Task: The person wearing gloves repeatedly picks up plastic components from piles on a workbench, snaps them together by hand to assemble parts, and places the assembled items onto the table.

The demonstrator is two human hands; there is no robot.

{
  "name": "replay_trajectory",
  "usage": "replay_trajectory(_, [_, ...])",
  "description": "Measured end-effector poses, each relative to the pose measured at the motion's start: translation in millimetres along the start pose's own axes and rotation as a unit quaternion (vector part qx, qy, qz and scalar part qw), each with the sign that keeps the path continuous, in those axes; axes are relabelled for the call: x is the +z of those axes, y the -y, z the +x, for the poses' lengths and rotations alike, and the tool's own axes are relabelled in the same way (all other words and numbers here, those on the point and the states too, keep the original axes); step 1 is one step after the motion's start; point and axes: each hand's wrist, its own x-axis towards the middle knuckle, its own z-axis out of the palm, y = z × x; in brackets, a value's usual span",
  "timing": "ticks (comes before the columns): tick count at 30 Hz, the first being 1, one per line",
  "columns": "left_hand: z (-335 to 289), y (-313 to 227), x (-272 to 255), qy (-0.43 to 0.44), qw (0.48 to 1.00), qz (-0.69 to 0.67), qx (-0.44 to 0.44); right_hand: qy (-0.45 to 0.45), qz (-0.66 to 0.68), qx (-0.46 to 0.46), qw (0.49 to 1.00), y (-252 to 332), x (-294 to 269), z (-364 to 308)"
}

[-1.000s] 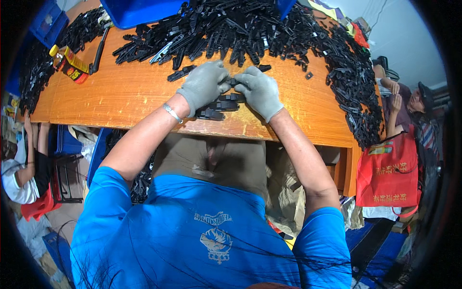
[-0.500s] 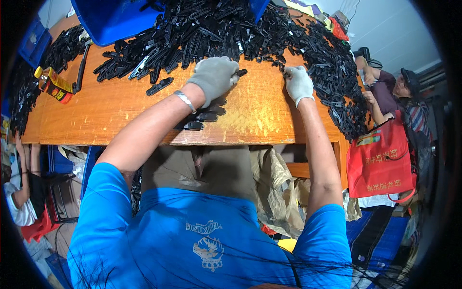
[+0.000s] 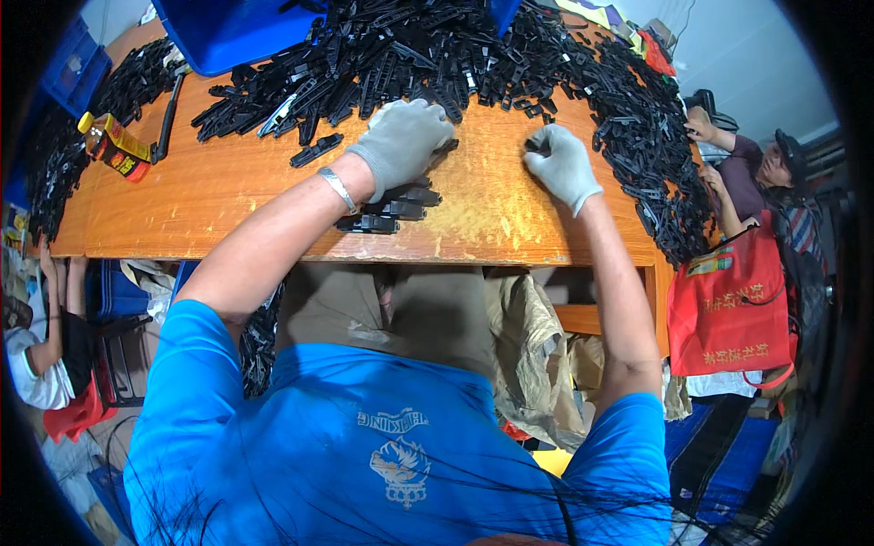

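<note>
Poking from the right of the left hand's [image 3: 405, 138] clenched grip, a black clip [image 3: 451, 146], right hand [image 3: 564, 168] pinching a small dark piece [image 3: 532, 145], more clips [image 3: 399, 210] toward the tabletop's [image 3: 496, 205] near edge.

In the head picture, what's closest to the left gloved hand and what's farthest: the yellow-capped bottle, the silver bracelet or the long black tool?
From the left hand:
1. Silver bracelet, around that same arm's wrist.
2. Long black tool, out to the left on the table.
3. Yellow-capped bottle, farther left, past the tool.
</note>
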Motion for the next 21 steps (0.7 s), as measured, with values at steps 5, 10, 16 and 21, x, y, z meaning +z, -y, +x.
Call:
replay_trajectory(5, [-12,10,-10,0.049,0.999,-0.018,-0.002,-0.04,0.306,-0.02,0.951,77,33,-30])
replay_trajectory(10, [-23,16,-8,0.006,0.984,-0.145,-0.099,-0.052,0.198,-0.037,0.978,99,44,-39])
replay_trajectory(16, [-27,20,-6,0.079,0.977,-0.126,-0.154,0.003,-0.003,-0.074,0.997,96,32,-33])
replay_trajectory(21, [-26,21,-6,0.106,0.972,-0.129,-0.165,0.011,0.063,-0.042,0.997,112,20,-16])
